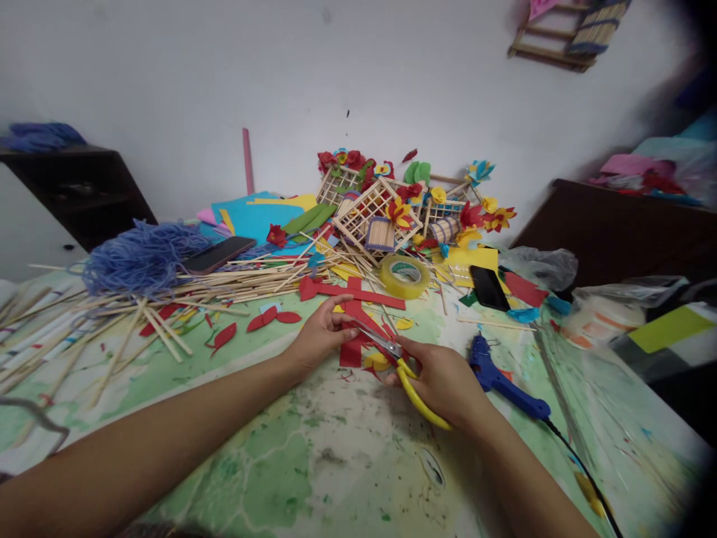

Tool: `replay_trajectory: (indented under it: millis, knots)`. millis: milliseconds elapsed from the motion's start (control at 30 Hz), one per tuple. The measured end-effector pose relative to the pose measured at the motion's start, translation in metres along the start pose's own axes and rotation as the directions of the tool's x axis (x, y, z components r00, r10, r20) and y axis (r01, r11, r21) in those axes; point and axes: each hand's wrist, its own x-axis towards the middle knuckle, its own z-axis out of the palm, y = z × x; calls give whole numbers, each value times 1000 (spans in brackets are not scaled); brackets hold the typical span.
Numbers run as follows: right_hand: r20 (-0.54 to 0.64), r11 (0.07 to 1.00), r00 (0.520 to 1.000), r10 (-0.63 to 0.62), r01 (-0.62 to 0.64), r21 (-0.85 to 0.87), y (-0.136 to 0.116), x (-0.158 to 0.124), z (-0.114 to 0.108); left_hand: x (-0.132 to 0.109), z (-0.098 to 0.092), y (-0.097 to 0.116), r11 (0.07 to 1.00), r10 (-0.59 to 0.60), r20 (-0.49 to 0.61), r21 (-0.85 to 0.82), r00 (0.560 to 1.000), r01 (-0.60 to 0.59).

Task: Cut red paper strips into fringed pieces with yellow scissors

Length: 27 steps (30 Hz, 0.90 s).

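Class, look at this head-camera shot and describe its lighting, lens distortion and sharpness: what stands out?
Head view: the wide lens bows the edges of the green-mottled table top and stretches the left forearm; the corners darken, most at the right; light is soft and flat, with only faint shadows beneath the right hand; the yellow-handled scissors look fairly sharp, while the far right edge softens.

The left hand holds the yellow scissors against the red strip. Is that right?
No, the hand is wrong: the head view shows the scissors in the right hand, not the left hand. They are against the red strip, as you said.
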Motion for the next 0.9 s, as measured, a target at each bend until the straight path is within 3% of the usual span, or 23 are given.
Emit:
replay_trajectory:
  millis: [900]
  knots:
    - [-44, 997, 999, 17, -20, -74, 3, 0, 3, 5, -3, 4, 998, 45, -9, 43, 999, -45]
